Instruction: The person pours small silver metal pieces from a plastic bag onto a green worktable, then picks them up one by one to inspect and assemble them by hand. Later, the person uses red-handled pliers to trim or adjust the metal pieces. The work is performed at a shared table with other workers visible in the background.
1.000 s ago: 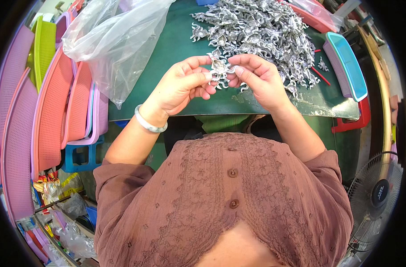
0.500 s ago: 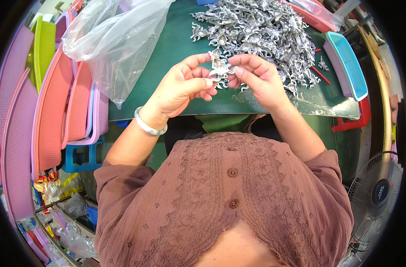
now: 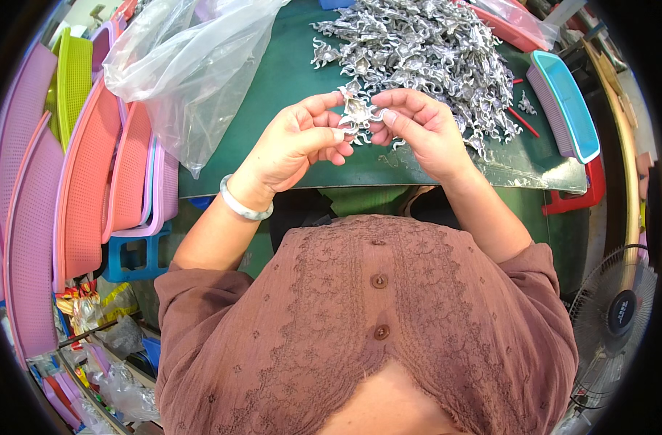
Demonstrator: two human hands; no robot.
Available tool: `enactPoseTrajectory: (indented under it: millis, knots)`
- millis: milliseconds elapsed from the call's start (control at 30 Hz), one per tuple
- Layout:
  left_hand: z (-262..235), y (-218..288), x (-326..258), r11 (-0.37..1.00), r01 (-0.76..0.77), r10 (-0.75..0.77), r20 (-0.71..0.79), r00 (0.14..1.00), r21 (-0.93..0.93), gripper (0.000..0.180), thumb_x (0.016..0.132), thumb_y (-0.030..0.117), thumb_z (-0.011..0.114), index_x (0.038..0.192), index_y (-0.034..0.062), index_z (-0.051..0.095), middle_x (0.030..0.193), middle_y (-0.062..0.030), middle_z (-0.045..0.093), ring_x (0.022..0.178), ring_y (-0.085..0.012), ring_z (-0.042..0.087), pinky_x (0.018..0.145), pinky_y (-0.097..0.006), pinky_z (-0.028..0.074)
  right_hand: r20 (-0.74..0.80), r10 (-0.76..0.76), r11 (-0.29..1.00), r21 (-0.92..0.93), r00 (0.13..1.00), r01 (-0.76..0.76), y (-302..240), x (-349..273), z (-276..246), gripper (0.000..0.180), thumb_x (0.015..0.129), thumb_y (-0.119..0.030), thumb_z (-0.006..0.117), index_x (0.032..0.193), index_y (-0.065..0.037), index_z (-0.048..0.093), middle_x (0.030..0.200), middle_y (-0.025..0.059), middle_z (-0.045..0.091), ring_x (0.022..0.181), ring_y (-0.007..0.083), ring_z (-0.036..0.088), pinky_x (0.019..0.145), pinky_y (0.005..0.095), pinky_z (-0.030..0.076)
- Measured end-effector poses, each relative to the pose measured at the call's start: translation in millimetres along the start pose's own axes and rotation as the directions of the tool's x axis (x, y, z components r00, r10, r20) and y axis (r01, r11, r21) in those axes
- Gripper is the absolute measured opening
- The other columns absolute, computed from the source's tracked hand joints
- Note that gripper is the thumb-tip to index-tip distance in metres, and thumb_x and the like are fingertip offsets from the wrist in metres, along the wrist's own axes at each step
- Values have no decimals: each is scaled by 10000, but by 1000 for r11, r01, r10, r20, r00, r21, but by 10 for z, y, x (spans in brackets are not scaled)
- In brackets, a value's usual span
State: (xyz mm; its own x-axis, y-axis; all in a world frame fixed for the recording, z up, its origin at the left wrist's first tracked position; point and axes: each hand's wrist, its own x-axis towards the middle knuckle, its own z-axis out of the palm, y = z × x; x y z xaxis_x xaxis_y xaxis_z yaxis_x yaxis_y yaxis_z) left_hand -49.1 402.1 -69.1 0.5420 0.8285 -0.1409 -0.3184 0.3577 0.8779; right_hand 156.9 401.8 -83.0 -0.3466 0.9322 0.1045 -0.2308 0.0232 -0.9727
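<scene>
Between my two hands, just above the near part of the green table (image 3: pixel 266 138), is a silvery metal casting (image 3: pixel 356 110) with a hollow middle and curled, pointed arms. My left hand (image 3: pixel 305 138) pinches its left side with thumb and fingers. The curled arm on its right side is pinched by my right hand (image 3: pixel 418 130). A large heap of similar silvery castings (image 3: pixel 432 61) lies just beyond my hands, and one loose casting (image 3: pixel 527 103) rests apart on the right.
A clear plastic bag (image 3: pixel 193 80) hangs over the table's left side. Stacked plastic baskets (image 3: pixel 84 181) stand left, above a blue stool (image 3: pixel 135 255). On the right are a turquoise-lined basket (image 3: pixel 567 105), red sticks (image 3: pixel 523 123), a red stool (image 3: pixel 577 196) and a fan (image 3: pixel 614 319).
Almost nothing differs. Both hands keep their pinch on the casting, which has barely shifted.
</scene>
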Motion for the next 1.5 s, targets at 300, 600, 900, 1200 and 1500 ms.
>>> enactPoseTrajectory:
  millis: [300,600,900,1200,1500]
  knots:
    - [-69,-58,24,996,28,-25,40,999,-85,436,793,-35,491,1216,-31,389,899,-95,571,713,-143,592,605,-218,507,1,-14,999,-29,1000,14,-50,-18,30,187,843,-70,515,1001,28,537,789,76,606,698,109,582,636,230,480]
    - [-108,-73,45,989,82,-77,47,996,-123,460,782,-43,489,1228,-32,378,911,-104,575,702,-134,593,600,-216,507,1,-3,998,-59,1000,3,-69,-24,42,203,851,-69,505,1033,16,535,816,88,616,688,120,587,636,232,469]
    - [-82,-74,43,995,66,-62,49,997,-76,482,787,-27,492,1252,6,369,900,-85,572,702,-120,577,606,-211,493,4,-29,999,-30,1000,29,-63,-33,42,185,856,-97,505,996,15,546,768,64,604,671,103,574,619,228,478]
    - [-20,-80,12,995,-32,33,-4,999,96,499,802,-11,492,1278,69,367,910,-65,550,757,-119,553,643,-225,474,-8,-13,999,-52,1000,12,-47,-57,21,198,849,-89,516,1007,27,540,796,65,596,669,102,569,610,219,471]
    - [-26,-100,32,978,-99,98,14,995,186,482,806,-7,497,1269,57,380,916,-71,541,764,-119,548,646,-229,464,1,7,1000,-24,1000,-7,-11,-42,-15,184,843,-87,523,983,27,555,797,62,599,672,104,571,612,223,462]
